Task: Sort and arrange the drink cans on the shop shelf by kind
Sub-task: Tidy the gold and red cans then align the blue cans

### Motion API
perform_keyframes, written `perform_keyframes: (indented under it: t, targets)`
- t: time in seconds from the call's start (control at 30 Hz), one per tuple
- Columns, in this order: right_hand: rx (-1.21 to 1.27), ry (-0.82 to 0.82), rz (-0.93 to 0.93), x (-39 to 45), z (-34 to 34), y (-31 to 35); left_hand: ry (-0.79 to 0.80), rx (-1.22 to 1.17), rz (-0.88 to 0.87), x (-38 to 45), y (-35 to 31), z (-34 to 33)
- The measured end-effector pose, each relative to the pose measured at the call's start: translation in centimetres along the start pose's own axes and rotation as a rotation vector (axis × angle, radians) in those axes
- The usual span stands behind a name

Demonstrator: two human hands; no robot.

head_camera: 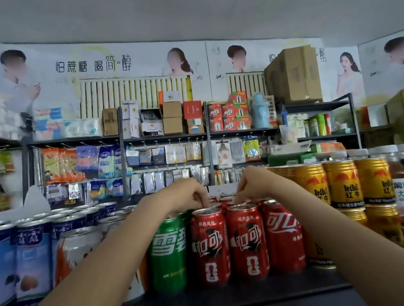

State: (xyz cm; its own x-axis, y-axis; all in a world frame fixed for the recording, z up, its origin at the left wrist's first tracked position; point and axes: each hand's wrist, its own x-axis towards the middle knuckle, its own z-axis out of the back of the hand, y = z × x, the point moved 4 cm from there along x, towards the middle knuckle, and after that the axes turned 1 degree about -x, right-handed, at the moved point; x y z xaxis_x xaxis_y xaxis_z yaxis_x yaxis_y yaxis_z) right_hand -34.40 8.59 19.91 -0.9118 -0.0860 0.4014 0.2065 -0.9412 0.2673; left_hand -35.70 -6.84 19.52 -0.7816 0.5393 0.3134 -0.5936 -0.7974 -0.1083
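While both arms reach over the front row, the left hand point(188, 193) has fingers curled down onto the tops of the red cola cans point(229, 244) behind; the right hand point(252, 183) does likewise, though the actual grip can't be made out. Cola cans stand mid-shelf at the front edge of the dark shelf point(228, 301), one green soda can point(168, 256) touching their left side. Blue-white cans point(12, 265) sit toward the left end, gold energy-drink cans point(354, 184) toward the right.

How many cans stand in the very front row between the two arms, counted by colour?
Green cans: 1
Red cans: 3
Total: 4
More red cans stand behind these, but both hands hide too much of them to count.
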Motion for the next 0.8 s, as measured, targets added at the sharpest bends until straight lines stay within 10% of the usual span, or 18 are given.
perform_keyframes:
  t: [0.8]
  targets:
    - [0.066, -0.015, 0.077, 0.7, -0.4, -0.3, -0.030, 0.016, 0.010, 0.6, 0.7, 0.9]
